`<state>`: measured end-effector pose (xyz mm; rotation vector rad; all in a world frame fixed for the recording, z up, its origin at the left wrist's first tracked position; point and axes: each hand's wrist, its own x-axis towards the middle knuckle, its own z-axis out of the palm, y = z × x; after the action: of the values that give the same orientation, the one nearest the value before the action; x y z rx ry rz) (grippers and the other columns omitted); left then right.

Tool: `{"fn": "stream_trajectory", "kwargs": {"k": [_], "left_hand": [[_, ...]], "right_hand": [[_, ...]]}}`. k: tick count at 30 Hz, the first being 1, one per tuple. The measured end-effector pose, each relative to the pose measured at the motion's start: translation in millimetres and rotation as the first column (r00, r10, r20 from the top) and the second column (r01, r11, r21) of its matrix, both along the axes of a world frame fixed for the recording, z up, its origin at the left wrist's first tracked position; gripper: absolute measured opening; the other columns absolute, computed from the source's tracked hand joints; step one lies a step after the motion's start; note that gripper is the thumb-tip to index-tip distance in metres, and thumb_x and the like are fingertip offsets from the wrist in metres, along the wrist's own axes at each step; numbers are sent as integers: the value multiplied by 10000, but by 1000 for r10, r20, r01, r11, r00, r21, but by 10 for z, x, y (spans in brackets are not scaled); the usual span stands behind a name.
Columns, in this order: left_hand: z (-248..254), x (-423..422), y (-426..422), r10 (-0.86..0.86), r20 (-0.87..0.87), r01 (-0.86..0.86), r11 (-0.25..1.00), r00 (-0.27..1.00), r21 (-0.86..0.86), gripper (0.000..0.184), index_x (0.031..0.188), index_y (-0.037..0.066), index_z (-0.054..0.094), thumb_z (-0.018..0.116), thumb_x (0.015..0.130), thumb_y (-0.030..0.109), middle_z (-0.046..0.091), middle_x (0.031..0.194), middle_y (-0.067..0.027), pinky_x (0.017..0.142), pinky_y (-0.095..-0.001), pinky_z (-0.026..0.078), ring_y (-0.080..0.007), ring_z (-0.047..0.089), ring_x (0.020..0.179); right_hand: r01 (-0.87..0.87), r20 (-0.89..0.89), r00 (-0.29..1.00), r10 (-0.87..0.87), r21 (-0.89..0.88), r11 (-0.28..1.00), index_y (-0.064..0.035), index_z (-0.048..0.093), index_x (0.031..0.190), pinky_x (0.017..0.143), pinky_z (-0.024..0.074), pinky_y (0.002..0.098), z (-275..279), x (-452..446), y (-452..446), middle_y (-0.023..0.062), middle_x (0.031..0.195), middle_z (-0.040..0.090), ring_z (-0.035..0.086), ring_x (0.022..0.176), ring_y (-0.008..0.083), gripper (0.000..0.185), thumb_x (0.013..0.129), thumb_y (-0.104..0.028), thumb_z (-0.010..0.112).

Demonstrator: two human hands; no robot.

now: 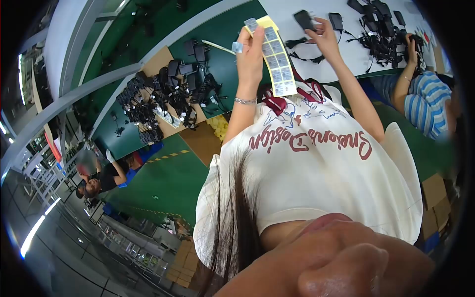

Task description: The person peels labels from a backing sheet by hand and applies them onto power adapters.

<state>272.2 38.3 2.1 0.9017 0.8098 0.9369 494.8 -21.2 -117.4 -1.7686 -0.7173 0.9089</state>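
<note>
My left hand [251,55] is closed on a yellow-backed sheet of silver printed labels [280,67], which hangs down toward my lap. One loose silver label [237,47] is at the side of that hand, and another piece [251,24] sticks up by the fingertips. In my right hand [325,40] is a black power adapter [304,21], pinched at its edge and raised a little to the right of the sheet. A black cable [309,58] lies below it. Another black adapter [336,21] rests on the white table just beyond the right fingers.
To the left, a cardboard sheet [198,113] on the green table bears a heap of black adapters [158,96]. A pen [217,47] lies by my left hand. More corded adapters [381,37] are piled at right, where a co-worker's hand [411,49] reaches in. Another person [106,173] sits far left.
</note>
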Motion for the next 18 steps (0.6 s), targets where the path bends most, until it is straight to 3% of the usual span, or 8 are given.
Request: {"fn": "stream_trajectory", "kwargs": {"k": [1,3,4,7,9,11,15,18], "left_hand": [[29,-66,-1,-7,-47,10,999,999,52,250,1138,27,638,630,1040,257,673,1040,-10,770,-223,481,-36,587,899],[107,-136,-16,-3,-82,10,996,997,84,246,1130,23,646,638,1035,250,675,1006,-5,760,-226,481,-39,586,872],[143,-148,4,-1,-112,14,993,994,116,243,1122,19,653,645,1030,243,677,972,1,749,-229,481,-41,584,846],[195,-212,59,43,-172,-10,982,984,188,227,1078,12,668,664,1014,230,679,913,0,715,-236,475,-46,579,797],[173,-262,78,78,-236,-19,970,969,244,212,1005,7,684,688,994,219,682,864,-12,670,-242,464,-51,570,751],[96,-340,101,112,-284,-15,946,952,323,211,979,5,684,697,983,215,678,848,-24,653,-247,457,-56,567,738],[211,-440,234,238,-405,10,852,883,524,213,913,0,681,716,957,206,664,805,-58,605,-265,436,-70,560,699],[263,-565,269,346,-479,12,801,807,599,215,882,-1,676,716,947,200,650,783,-79,578,-281,426,-81,556,673]], "right_hand": [[-2,-1,1000,2,6,1000,-2,490,1397,788,586,347,-257,210,-48,188,1203,639,680,956,234,609,899,-196,781],[-33,445,890,96,-147,989,-13,516,1365,799,574,384,-415,474,-69,202,1152,663,692,936,284,629,872,-286,796],[-44,449,888,101,-136,990,-13,516,1365,799,574,384,-384,489,-6,202,1152,663,692,936,284,629,872,-286,796],[-126,829,559,14,68,990,-22,597,1332,949,518,361,100,351,175,154,1165,671,642,1120,247,527,915,-300,761],[-345,400,893,207,310,886,-34,698,1198,1027,461,356,1086,-172,369,121,1188,674,604,1197,237,361,923,-261,751],[-534,394,826,403,319,783,-34,742,1088,1023,463,346,1432,-538,505,89,1208,671,609,1178,210,242,930,-217,740],[-470,7,858,514,415,779,-10,742,1004,1015,466,335,1581,-916,729,67,1231,658,604,1174,178,193,927,-187,740],[-547,21,808,589,397,736,-16,725,1022,1014,466,321,1576,-1043,904,67,1241,650,610,1156,165,188,930,-180,736]]}}
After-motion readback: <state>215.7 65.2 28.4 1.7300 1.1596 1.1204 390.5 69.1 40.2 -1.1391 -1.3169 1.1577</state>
